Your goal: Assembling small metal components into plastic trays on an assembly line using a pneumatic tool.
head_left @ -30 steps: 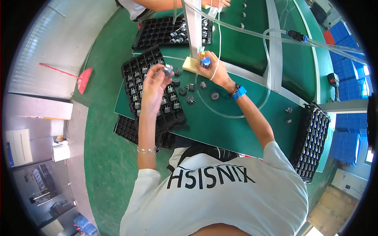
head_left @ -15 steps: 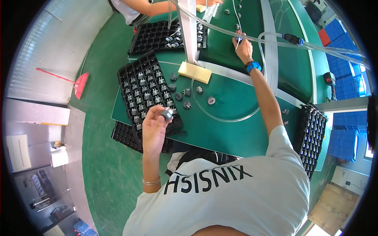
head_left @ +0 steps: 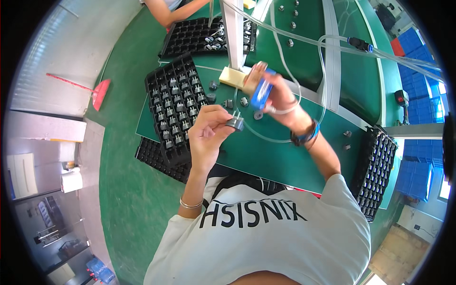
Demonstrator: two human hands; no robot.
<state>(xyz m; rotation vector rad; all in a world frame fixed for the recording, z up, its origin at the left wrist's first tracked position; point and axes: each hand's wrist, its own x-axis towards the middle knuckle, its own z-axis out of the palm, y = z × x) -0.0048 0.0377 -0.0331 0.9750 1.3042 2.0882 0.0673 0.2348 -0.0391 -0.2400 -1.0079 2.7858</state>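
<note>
My left hand [head_left: 207, 133] pinches a dark grey plug [head_left: 235, 124] between thumb and fingers, its metal pins pointing up. Just right of it and a little higher, my right hand [head_left: 282, 97] is closed round a blue hand tool [head_left: 261, 94] with a clear hose running from it. Motion smears this hand and the tool, so the exact kind of tool cannot be told. Beside my left hand lies a black tray [head_left: 176, 156] filled largely with similar plugs, pins up. Several loose plugs [head_left: 244, 101] are scattered on the green table [head_left: 270, 164] behind my hands.
A yellow foam block [head_left: 231, 76] lies by a metal post [head_left: 232, 45]. Beyond are a green conveyor belt [head_left: 308, 57] carrying small parts and another black tray [head_left: 183, 35], near another person's arm [head_left: 183, 12]. A filled tray [head_left: 375, 175] stands at right. Clear hoses [head_left: 327, 45] hang across.
My right hand has come back from the conveyor toward my left hand, bringing the blue tool. My left hand has moved right and slightly up with the plug, away from the tray.
</note>
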